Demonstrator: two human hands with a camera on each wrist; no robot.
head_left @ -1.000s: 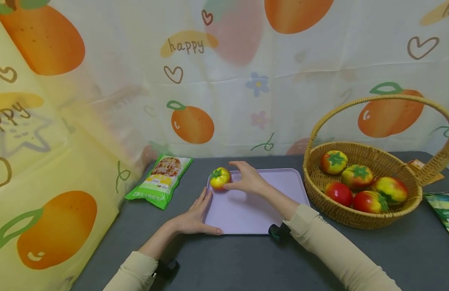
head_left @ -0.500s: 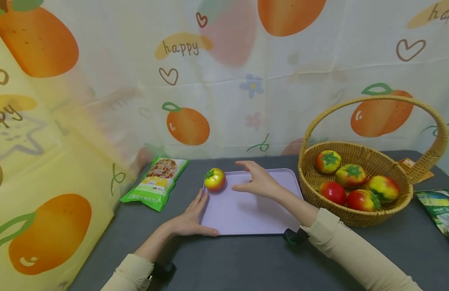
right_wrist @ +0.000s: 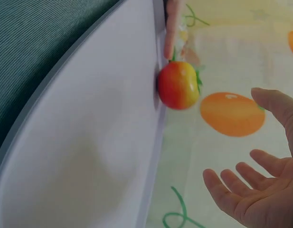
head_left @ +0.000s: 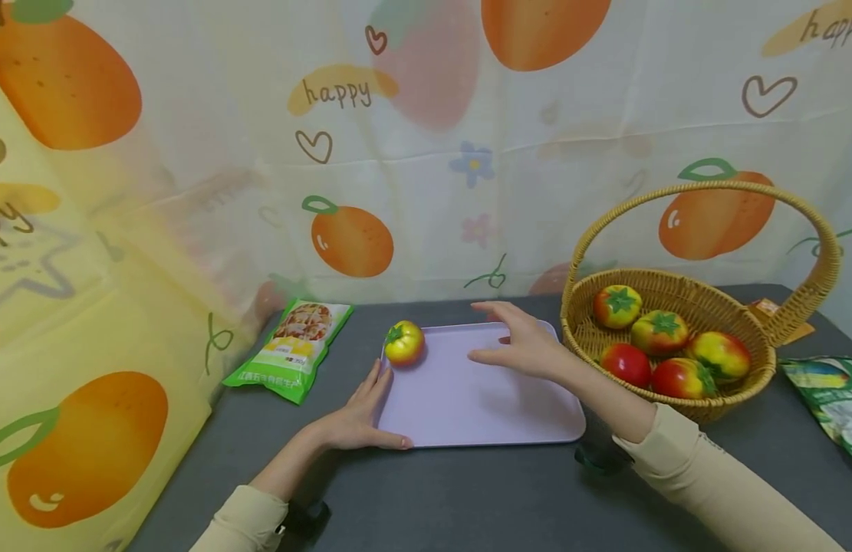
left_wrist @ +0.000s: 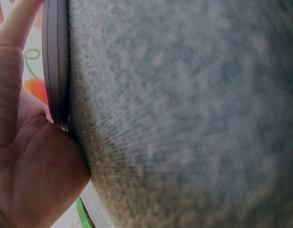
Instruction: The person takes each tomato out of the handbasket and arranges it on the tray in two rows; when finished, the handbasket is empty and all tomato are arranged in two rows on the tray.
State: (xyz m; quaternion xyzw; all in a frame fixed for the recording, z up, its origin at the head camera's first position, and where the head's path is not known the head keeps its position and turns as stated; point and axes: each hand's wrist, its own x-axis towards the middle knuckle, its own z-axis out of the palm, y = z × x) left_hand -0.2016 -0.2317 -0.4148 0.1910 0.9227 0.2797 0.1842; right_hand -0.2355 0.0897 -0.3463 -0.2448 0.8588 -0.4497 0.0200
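A yellow-and-red tomato-like fruit (head_left: 404, 343) with a green leafy top sits in the far left corner of a pale purple tray (head_left: 460, 402). My left hand (head_left: 360, 420) rests at the tray's near left corner, fingers stretched along the left side and thumb along the front edge. In the left wrist view, the palm (left_wrist: 37, 166) lies against the tray's rim (left_wrist: 55, 61). Above the tray's right half hovers my right hand (head_left: 525, 346), thumb and fingers spread. The right wrist view has that hand (right_wrist: 260, 190) holding nothing, apart from the fruit (right_wrist: 178, 85).
To the right stands a wicker basket (head_left: 674, 410) with a tall handle and several similar fruits (head_left: 660, 332). A green food packet (head_left: 292, 349) lies left of the tray. Another green packet (head_left: 829, 402) is at the far right. A printed curtain (head_left: 426, 192) backs the grey table (head_left: 453, 498).
My right hand has let go of the fruit and moved right, away from it. The fruit stays in the tray's corner, and my left hand stays at the tray. The view has shifted slightly right.
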